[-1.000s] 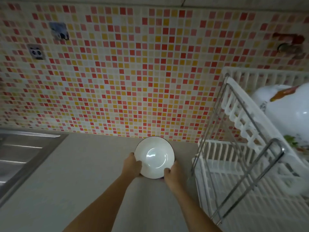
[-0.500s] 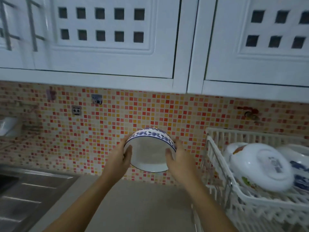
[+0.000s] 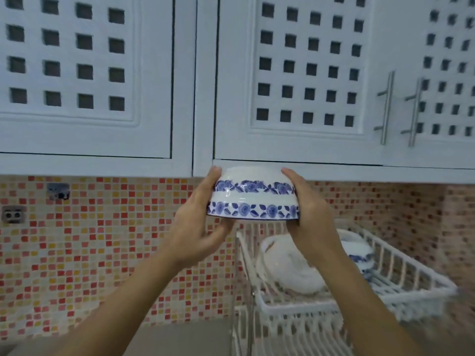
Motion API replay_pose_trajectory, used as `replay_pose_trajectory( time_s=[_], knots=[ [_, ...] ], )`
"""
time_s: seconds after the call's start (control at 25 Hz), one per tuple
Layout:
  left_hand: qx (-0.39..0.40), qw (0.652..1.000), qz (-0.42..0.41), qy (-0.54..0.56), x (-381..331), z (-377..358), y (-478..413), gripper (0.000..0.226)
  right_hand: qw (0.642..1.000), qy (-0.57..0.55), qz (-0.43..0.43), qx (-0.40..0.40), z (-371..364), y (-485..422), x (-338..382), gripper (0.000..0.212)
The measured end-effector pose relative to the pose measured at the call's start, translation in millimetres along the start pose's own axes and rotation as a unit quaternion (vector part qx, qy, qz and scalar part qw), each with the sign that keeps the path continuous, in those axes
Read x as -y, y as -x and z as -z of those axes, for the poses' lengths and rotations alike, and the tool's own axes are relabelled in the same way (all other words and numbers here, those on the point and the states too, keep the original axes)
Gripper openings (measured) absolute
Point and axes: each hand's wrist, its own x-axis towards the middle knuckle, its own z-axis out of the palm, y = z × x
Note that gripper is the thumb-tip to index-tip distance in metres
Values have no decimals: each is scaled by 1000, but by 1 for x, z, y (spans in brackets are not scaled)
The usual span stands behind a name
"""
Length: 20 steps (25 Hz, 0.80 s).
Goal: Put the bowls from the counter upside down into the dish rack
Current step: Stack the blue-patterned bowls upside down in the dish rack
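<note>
A white bowl with two blue flower bands (image 3: 253,199) is held upside down in the air, just under the wall cupboards. My left hand (image 3: 199,227) grips its left side and my right hand (image 3: 309,214) grips its right side. Below and to the right stands the white two-tier dish rack (image 3: 411,281). On its upper tier lie a large white bowl (image 3: 290,268) upside down and a blue-patterned bowl (image 3: 359,255), partly hidden by my right arm.
White wall cupboards (image 3: 180,98) with square cut-outs and metal handles (image 3: 385,106) hang close above the bowl. A mosaic tile wall (image 3: 102,253) with a socket (image 3: 12,214) is behind. The grey counter (image 3: 180,337) runs along the bottom.
Both hands lifted the bowl from the counter, raised it and turned it from rim-up to upside down. The view tilted up from the counter to the cupboards.
</note>
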Motion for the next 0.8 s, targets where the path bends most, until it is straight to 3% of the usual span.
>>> replay_pose_trajectory(
  time_s=[0.16,0.24,0.32,0.6,0.68,0.8],
  knots=[
    [168,979,-4,113,-32,-52,-34,91,997,67,29,-26,54,7,-66,62],
    [248,945,41,210,-50,-78,-49,91,995,92,32,-16,76,14,-98,61],
    [275,914,88,285,-66,-103,-59,83,993,111,46,5,92,21,-128,62],
    [266,938,145,170,-108,-171,-71,75,993,91,60,51,124,38,-201,60],
    [241,953,137,121,-116,-190,-66,78,992,51,34,114,132,39,-223,76],
    [212,972,94,20,-127,-221,-59,83,954,-17,-56,293,147,42,-248,116]
  ],
)
